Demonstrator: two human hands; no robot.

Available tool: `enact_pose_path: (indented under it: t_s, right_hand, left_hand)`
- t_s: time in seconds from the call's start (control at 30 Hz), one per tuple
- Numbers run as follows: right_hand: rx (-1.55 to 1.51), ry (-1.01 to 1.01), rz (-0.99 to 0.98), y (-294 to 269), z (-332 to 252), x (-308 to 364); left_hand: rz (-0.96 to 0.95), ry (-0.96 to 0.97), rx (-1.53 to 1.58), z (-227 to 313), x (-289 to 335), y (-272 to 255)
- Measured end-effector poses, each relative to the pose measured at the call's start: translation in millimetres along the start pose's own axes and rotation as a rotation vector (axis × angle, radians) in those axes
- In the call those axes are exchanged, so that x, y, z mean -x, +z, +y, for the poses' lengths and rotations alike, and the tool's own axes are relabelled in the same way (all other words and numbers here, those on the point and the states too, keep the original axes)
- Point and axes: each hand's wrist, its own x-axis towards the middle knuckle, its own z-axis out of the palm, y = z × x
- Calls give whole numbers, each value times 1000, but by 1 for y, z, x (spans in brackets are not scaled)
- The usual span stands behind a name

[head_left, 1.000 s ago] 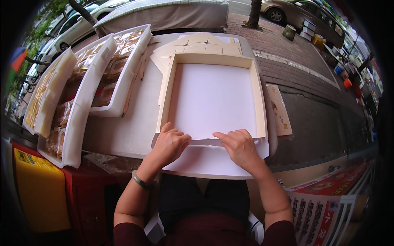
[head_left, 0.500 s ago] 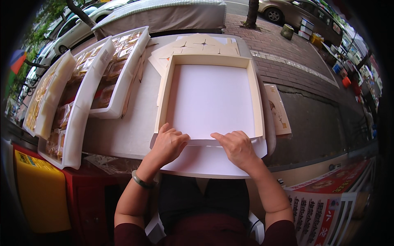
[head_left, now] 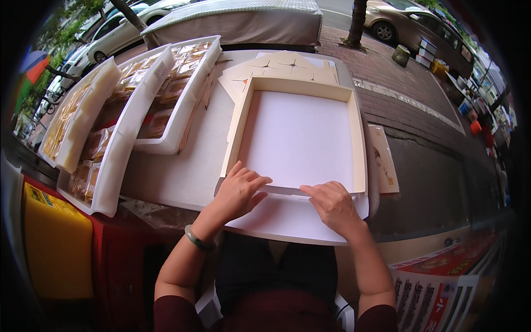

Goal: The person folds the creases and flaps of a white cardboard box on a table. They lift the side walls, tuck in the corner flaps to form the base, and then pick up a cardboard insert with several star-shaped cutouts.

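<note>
A shallow cream cardboard box (head_left: pixel 358 146) with a white inside lies on the table in front of me, its floor bare. The near side is a low folded wall, with a white flap (head_left: pixel 285 221) spreading from it toward my lap. At the left part of that wall, my left hand (head_left: pixel 238 191) has its fingers over the edge and the thumb on the near side. My right hand (head_left: pixel 333 206) grips the same wall farther right, index finger along the edge and thumb below. Both hands are closed on the fold; some fingertips are hidden.
White plastic trays (head_left: pixel 119 144) of clear-wrapped food stand on the left. Flat die-cut cardboard sheets (head_left: pixel 276 65) lie beyond the box. A printed flat piece (head_left: pixel 385 160) sticks out at the table's right edge. A yellow container (head_left: pixel 58 249) stands low at left.
My fingers have straightened somewhat along the near wall, and the thumbs now show on its near side. The whole view has shifted, so the table appears farther right.
</note>
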Motion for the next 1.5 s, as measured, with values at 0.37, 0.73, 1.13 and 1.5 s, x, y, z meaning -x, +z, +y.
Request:
enact_pose_path:
  t_s: [0.37,0.73,1.13,1.5]
  right_hand:
    - [288,181,-191,-117,4,65]
    - [253,231,-240,-89,25,88]
    - [256,171,-91,-75,59,80]
    - [356,58,-171,-84,47,80]
  left_hand:
    - [48,-27,-222,-43,56,-76]
    - [-18,101,-481,-32,49,-49]
    - [-93,111,-455,-51,49,-37]
    - [-141,93,-404,-32,64,-52]
